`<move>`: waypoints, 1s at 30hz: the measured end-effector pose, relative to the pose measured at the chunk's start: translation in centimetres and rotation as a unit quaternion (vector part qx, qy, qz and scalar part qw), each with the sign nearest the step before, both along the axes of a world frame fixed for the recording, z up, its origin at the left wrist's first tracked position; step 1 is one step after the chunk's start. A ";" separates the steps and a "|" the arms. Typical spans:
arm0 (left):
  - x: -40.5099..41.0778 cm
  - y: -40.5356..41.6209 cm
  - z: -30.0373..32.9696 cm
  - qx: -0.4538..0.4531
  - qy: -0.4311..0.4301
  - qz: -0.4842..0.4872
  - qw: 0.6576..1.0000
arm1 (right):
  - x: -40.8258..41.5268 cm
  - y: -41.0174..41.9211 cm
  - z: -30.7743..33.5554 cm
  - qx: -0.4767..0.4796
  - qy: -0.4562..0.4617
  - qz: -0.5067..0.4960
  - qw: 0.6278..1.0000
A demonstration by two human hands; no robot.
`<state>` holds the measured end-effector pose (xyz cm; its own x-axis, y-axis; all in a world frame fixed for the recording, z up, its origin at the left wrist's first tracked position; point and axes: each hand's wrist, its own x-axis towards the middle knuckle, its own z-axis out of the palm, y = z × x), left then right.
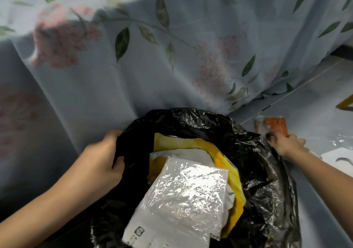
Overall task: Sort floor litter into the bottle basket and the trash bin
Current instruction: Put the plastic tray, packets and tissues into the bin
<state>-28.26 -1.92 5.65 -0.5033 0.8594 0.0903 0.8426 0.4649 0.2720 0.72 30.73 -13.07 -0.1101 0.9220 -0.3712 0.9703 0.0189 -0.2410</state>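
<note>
The trash bin, lined with a black plastic bag [257, 171], fills the lower middle of the view. Inside it lie a clear crinkled plastic wrapper over white paper [183, 196] and a yellow sheet [225, 156]. My left hand [103, 161] grips the bag's left rim. My right hand [286, 145] is on the floor just past the bag's right rim, closed on an orange snack wrapper [275, 125]. No bottle basket is in view.
A pale blue floral cloth [152, 56] hangs down behind the bin and covers the upper view. On the tiled floor [315, 104] to the right lie a clear plastic scrap [342, 140] and a white sheet [338, 158].
</note>
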 end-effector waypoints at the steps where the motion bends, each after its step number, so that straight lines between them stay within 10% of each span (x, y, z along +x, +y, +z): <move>1: -0.1 0.0 -0.2 0.004 0.000 0.000 1.000 | -0.1 -0.4 0.0 0.014 0.021 -0.017 1.000; 6: -0.1 0.1 -0.4 0.019 -0.016 -0.002 1.000 | -1.0 -1.8 0.6 0.042 0.161 -0.154 0.974; 17: -0.1 0.3 -0.8 0.063 -0.004 -0.021 0.998 | 1.7 -2.2 3.7 0.101 0.162 -0.029 0.981; 24: -0.5 0.6 -1.4 0.082 -0.016 -0.018 0.996 | -0.7 -4.4 18.4 0.249 0.500 0.009 0.830; 27: -0.3 0.8 -1.5 0.082 -0.014 -0.021 0.996 | -2.6 -8.5 24.3 0.161 0.623 0.079 0.762; 30: -0.2 0.9 -1.3 0.077 -0.025 -0.021 0.997 | -4.8 -13.1 26.5 0.022 0.601 0.182 0.778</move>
